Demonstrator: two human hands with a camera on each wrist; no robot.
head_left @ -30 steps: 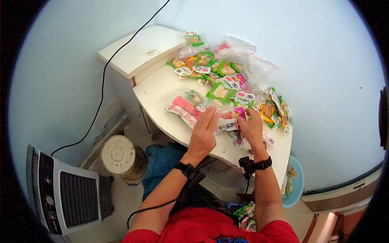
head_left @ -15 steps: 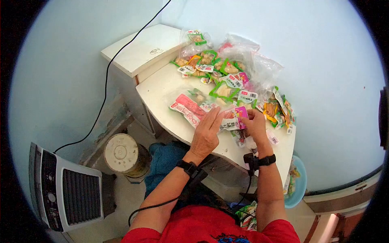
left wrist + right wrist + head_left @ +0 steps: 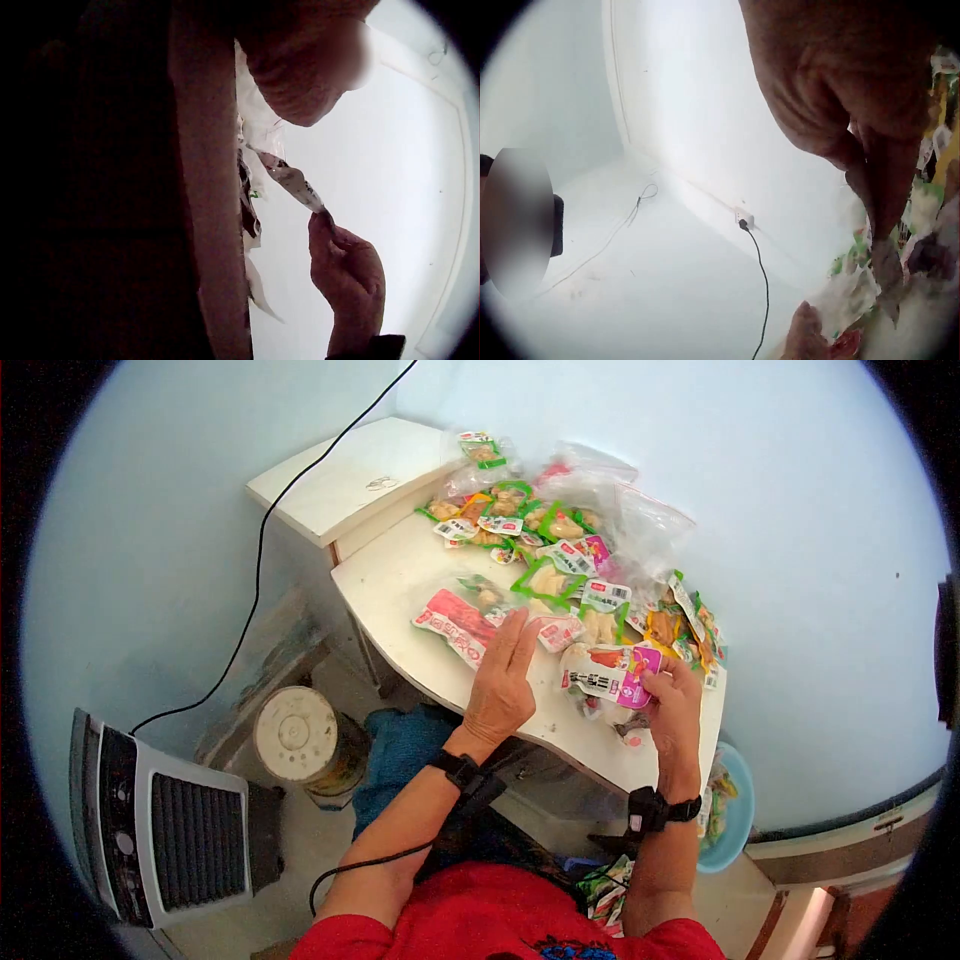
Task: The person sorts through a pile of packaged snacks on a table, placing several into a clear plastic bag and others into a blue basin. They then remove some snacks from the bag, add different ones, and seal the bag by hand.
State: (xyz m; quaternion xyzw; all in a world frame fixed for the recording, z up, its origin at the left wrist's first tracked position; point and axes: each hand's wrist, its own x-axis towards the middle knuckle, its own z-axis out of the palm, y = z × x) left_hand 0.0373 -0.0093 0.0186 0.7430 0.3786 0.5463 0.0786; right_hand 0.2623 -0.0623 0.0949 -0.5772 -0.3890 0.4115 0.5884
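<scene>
The right hand (image 3: 678, 705) pinches a flat white-and-purple plastic packet (image 3: 600, 673), right of frame centre, by its edge; the straight-fingered left hand (image 3: 498, 695) holds nothing, near a red-and-white plastic bag (image 3: 452, 622); a light pinch should avoid crumpling

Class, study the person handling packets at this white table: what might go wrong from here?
1. The right hand pinches the purple-and-white packet by one end only, so it may slip.
2. Small packets lie near the front edge of the table; a brush of the wrist might knock them off.
3. The heap of packets at the table's right side lies close to the edge and could slide if bumped.
</scene>
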